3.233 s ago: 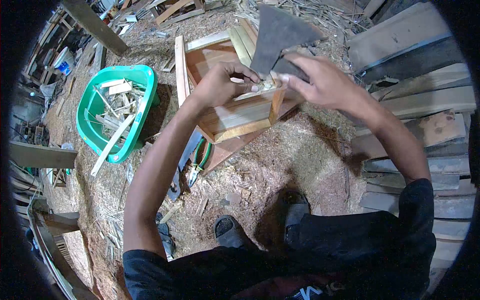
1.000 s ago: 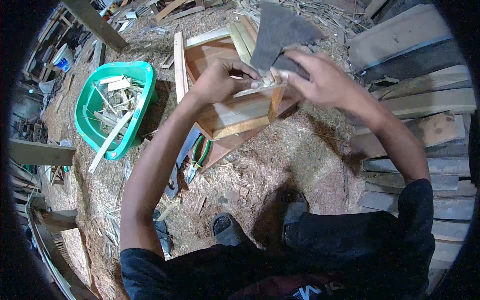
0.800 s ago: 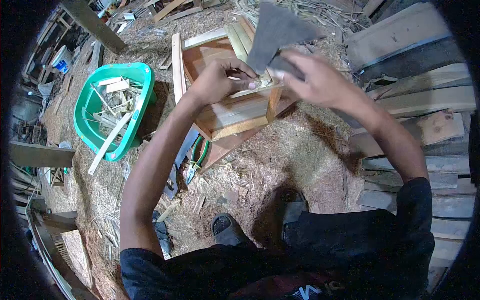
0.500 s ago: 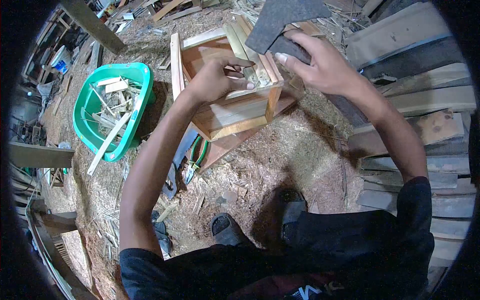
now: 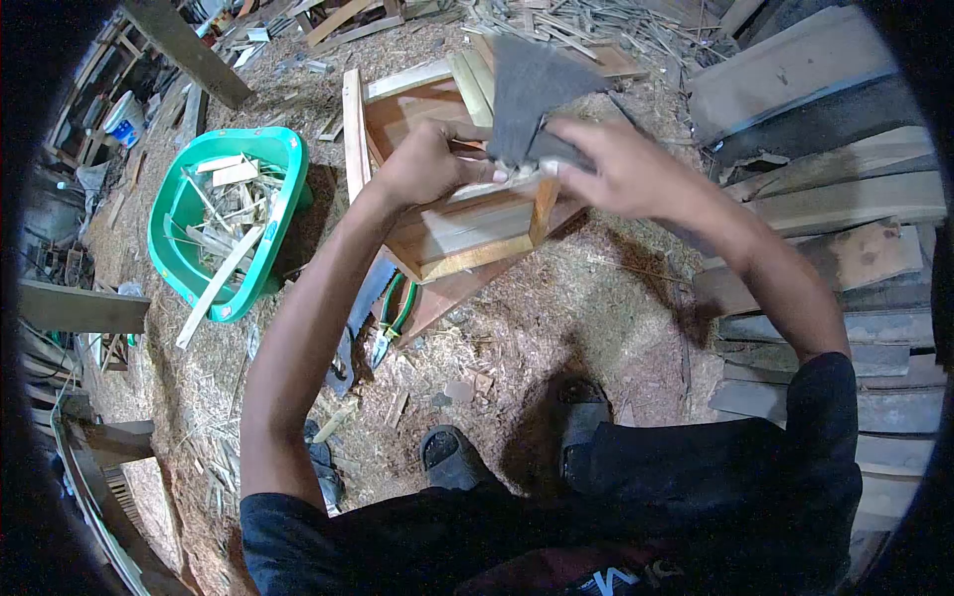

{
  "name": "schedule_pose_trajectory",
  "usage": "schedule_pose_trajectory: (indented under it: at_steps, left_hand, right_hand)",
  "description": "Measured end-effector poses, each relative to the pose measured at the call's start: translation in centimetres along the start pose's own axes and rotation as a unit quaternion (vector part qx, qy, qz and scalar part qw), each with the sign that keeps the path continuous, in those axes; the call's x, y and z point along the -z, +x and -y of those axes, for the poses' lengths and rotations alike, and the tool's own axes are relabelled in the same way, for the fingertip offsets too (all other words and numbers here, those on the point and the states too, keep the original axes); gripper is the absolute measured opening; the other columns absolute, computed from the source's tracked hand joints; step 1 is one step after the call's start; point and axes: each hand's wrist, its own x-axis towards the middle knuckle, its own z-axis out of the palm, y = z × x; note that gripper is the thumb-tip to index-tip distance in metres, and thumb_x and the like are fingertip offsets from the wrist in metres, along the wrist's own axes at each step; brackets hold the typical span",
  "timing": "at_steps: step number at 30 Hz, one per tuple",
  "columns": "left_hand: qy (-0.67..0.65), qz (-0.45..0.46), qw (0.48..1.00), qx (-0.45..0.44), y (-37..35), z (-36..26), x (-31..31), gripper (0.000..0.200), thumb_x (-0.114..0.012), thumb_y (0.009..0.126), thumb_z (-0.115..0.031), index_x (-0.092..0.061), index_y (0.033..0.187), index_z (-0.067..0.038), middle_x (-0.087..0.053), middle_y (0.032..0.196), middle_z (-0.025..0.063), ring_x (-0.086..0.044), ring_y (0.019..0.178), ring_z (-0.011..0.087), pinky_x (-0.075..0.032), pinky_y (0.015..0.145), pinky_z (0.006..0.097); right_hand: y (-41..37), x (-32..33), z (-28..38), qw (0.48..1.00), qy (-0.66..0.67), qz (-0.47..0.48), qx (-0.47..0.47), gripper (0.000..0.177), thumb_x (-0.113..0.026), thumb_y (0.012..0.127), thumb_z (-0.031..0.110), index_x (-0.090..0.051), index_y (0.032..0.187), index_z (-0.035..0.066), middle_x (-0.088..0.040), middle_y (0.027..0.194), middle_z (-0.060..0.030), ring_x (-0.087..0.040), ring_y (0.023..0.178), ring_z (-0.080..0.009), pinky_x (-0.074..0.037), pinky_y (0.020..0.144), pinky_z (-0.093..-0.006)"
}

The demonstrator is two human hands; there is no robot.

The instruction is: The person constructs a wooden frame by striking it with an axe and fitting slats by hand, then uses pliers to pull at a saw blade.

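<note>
A flat dark tool with a wide blade [image 5: 542,84], blurred at its edges, is held in my right hand [image 5: 611,169] over the near right corner of a wooden frame [image 5: 477,250]. My left hand [image 5: 432,167] rests at the top of that frame, its thumb and fingers bent close to the tool's lower edge. Whether a small piece sits between those fingertips is too small to tell. The frame is open-topped, with pale and reddish boards, and stands on a reddish board [image 5: 447,298] on the ground.
To the left is a green basin [image 5: 294,199] full of wood scraps. Pliers [image 5: 396,316] and a saw [image 5: 366,298] lie below the frame. Planks [image 5: 845,268] line the right side. A post [image 5: 189,55] rises at the upper left, and sandals [image 5: 452,457] show below.
My right hand has brought the dark tool down and left onto the frame's corner, close to my left hand. The fingers of my left hand have drawn in slightly.
</note>
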Motion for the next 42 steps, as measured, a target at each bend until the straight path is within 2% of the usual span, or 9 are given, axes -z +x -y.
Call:
schedule_pose_trajectory:
  at_steps: [7, 12, 17, 23, 24, 28, 33, 37, 42]
  left_hand:
    - [0.020, -0.008, 1.000, 0.022, -0.3, -0.8, -0.1, 0.056, -0.084, 0.075, -0.027, -0.066, 0.123, -0.006, -0.072, 0.100, 0.0124, -0.065, 0.089, 0.0162, -0.052, 0.082, 0.0307]
    - [-0.031, 0.062, 0.996, 0.052, 0.2, -0.2, 1.0, 0.048, -0.074, 0.084, -0.015, -0.061, 0.129, -0.003, -0.068, 0.119, 0.0107, -0.062, 0.106, 0.0163, -0.045, 0.098, 0.0301]
    - [-0.168, 0.050, 0.976, 0.131, 0.1, -1.0, 1.0, 0.041, -0.064, 0.093, -0.015, -0.059, 0.130, 0.001, -0.064, 0.125, 0.0108, -0.059, 0.112, 0.0166, -0.043, 0.101, 0.0287]
    - [-0.245, -0.070, 0.953, 0.164, 0.1, -0.9, 0.5, 0.032, -0.067, 0.092, -0.021, -0.065, 0.114, 0.003, -0.067, 0.100, 0.0061, -0.063, 0.094, 0.0131, -0.052, 0.082, 0.0320]
    - [-0.212, -0.087, 0.956, 0.183, 0.0, -2.0, 0.4, 0.027, -0.068, 0.091, -0.023, -0.066, 0.103, 0.001, -0.065, 0.088, 0.0020, -0.061, 0.077, 0.0105, -0.050, 0.065, 0.0285]
    - [-0.135, -0.075, 0.976, 0.154, 1.4, -0.9, -0.3, 0.025, -0.068, 0.091, -0.027, -0.067, 0.089, -0.002, -0.062, 0.075, -0.0012, -0.051, 0.057, 0.0089, -0.035, 0.050, 0.0219]
    - [-0.121, -0.032, 0.970, 0.209, 1.0, -2.8, 0.1, 0.027, -0.068, 0.091, -0.028, -0.067, 0.078, -0.005, -0.050, 0.060, -0.0036, -0.040, 0.051, 0.0074, -0.030, 0.047, 0.0271]
    - [-0.117, -0.017, 0.969, 0.218, 1.2, -1.2, -0.2, 0.028, -0.069, 0.091, -0.031, -0.067, 0.078, -0.006, -0.050, 0.062, -0.0038, -0.039, 0.052, 0.0075, -0.031, 0.049, 0.0274]
    - [-0.154, -0.011, 0.966, 0.209, 1.6, -1.2, 0.5, 0.028, -0.067, 0.092, -0.032, -0.069, 0.085, -0.004, -0.057, 0.070, -0.0022, -0.045, 0.061, 0.0080, -0.036, 0.056, 0.0268]
  right_hand:
    - [0.4, 1.2, 0.2, 0.984, 0.023, -0.170, 0.047, 0.037, -0.059, 0.092, 0.019, -0.056, 0.119, -0.006, -0.068, 0.095, -0.0226, -0.068, 0.084, -0.0334, -0.051, 0.076, -0.0418]
    - [-0.8, -0.9, -0.3, 1.000, 0.001, -0.017, -0.017, 0.035, -0.058, 0.091, 0.022, -0.057, 0.116, -0.003, -0.065, 0.099, -0.0290, -0.067, 0.092, -0.0403, -0.051, 0.078, -0.0468]
    - [-0.7, 0.9, 0.0, 0.991, 0.046, -0.105, -0.066, 0.035, -0.061, 0.091, 0.021, -0.056, 0.116, -0.003, -0.067, 0.098, -0.0219, -0.065, 0.084, -0.0350, -0.051, 0.073, -0.0419]
    - [-0.8, 1.2, 0.1, 0.959, 0.222, -0.095, -0.146, 0.037, -0.064, 0.091, 0.013, -0.053, 0.121, -0.005, -0.065, 0.084, -0.0089, -0.056, 0.050, -0.0105, -0.046, 0.048, -0.0264]
    - [-0.9, 1.0, 0.0, 0.961, 0.217, -0.101, -0.137, 0.036, -0.064, 0.090, 0.013, -0.053, 0.119, -0.005, -0.064, 0.083, -0.0082, -0.056, 0.050, -0.0104, -0.046, 0.048, -0.0262]
    - [-0.7, -0.2, -1.2, 0.937, 0.292, -0.090, -0.168, 0.031, -0.063, 0.089, 0.013, -0.053, 0.113, -0.004, -0.063, 0.081, -0.0060, -0.056, 0.051, -0.0102, -0.047, 0.048, -0.0255]
    - [3.1, 3.1, 0.3, 0.886, 0.378, -0.136, -0.231, 0.026, -0.061, 0.092, 0.018, -0.054, 0.109, 0.000, -0.064, 0.082, -0.0065, -0.060, 0.055, -0.0133, -0.051, 0.050, -0.0274]
    - [6.9, 4.4, 1.8, 0.821, 0.512, -0.225, -0.117, 0.036, -0.056, 0.099, 0.029, -0.049, 0.122, 0.003, -0.063, 0.083, -0.0075, -0.059, 0.055, -0.0132, -0.052, 0.050, -0.0291]
    - [6.9, 2.8, -1.2, 0.941, 0.294, -0.132, -0.101, 0.043, -0.058, 0.098, 0.033, -0.048, 0.131, 0.005, -0.059, 0.071, -0.0047, -0.056, 0.052, -0.0103, -0.046, 0.045, -0.0261]
